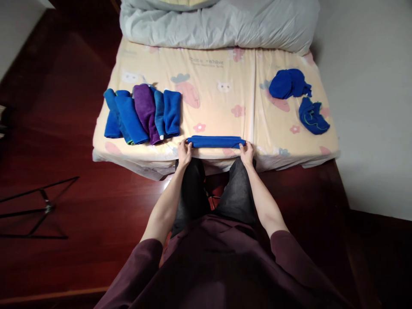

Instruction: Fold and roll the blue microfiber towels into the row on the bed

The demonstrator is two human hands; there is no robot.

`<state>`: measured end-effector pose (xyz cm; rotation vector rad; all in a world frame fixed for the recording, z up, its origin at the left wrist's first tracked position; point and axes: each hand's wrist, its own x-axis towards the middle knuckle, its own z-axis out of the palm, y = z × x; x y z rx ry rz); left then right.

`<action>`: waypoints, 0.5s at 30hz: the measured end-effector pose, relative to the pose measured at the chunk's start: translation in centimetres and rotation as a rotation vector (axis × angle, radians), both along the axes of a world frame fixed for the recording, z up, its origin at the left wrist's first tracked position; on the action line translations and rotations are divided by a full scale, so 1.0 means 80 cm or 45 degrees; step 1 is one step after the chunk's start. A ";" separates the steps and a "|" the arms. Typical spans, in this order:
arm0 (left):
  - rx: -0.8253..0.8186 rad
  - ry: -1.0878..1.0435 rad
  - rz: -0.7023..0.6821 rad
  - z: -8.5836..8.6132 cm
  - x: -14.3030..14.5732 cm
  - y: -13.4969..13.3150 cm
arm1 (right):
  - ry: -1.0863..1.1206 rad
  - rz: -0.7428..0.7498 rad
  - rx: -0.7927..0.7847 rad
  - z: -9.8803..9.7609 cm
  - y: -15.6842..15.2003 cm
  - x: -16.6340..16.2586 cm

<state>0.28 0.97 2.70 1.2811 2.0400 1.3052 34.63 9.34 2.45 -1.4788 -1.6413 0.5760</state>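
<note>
A blue cloth (215,141), folded into a long narrow strip, lies along the near edge of the bed (225,98). My left hand (184,153) grips its left end with fingers curled over it. At the right end my right hand (247,153) holds the cloth the same way. Both arms reach forward over my dark trousers.
A row of several rolled cloths, blue ones and a purple one (146,110), lies at the bed's left. Two crumpled blue cloths (289,83) (313,116) sit at the right. A grey duvet (219,23) fills the far end. A black stand (38,208) rests on the wooden floor, left.
</note>
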 end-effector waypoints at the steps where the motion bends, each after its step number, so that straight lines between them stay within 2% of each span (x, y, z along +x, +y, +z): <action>1: -0.003 -0.009 0.008 0.000 0.000 0.000 | 0.003 -0.012 -0.003 -0.001 0.001 0.000; 7: -0.022 0.017 0.034 -0.001 -0.002 0.000 | 0.019 -0.034 -0.096 -0.006 0.001 -0.002; 15: -0.058 0.089 0.088 -0.010 -0.003 0.003 | -0.029 -0.046 -0.154 0.000 -0.002 -0.004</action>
